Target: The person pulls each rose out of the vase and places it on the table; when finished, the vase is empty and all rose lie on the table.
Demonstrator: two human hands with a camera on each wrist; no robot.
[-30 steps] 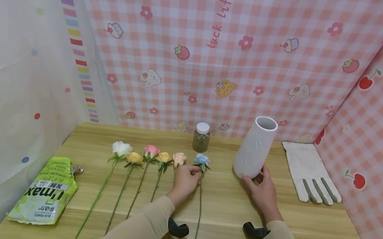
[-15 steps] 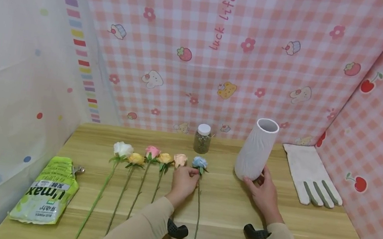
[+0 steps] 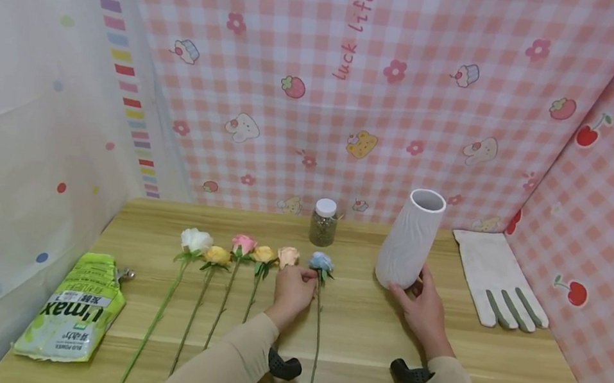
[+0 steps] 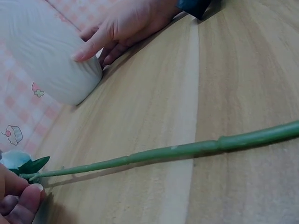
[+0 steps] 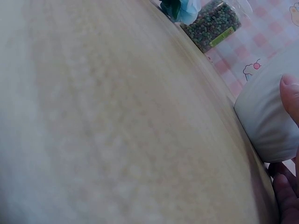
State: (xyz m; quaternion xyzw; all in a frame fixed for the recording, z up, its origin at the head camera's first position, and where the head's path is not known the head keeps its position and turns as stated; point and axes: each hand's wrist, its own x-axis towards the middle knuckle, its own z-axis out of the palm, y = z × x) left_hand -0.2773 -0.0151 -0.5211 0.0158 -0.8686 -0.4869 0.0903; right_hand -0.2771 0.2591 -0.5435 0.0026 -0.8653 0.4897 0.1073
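Observation:
My left hand (image 3: 293, 294) pinches the blue rose (image 3: 322, 261) just below its bloom; its green stem (image 4: 173, 151) lies along the table toward me. To its left, a peach rose (image 3: 288, 256) has part of its stem hidden by the left hand and forearm. At the right, a white textured vase (image 3: 407, 247) stands upright with its mouth facing up. My right hand (image 3: 424, 312) grips the vase low down, thumb on the near side and the other fingers by its right side, partly hidden.
White (image 3: 195, 241), pink (image 3: 243, 244) and yellow roses (image 3: 217, 255) lie in a row at the left. A green bag (image 3: 73, 309) lies left of them. Behind stands a white-capped jar of small pebbles (image 3: 323, 226). A white glove (image 3: 492, 267) lies at the right.
The blue rose's bloom has shifted slightly left with my left hand, nearer the peach rose. My right hand and the vase hold their place.

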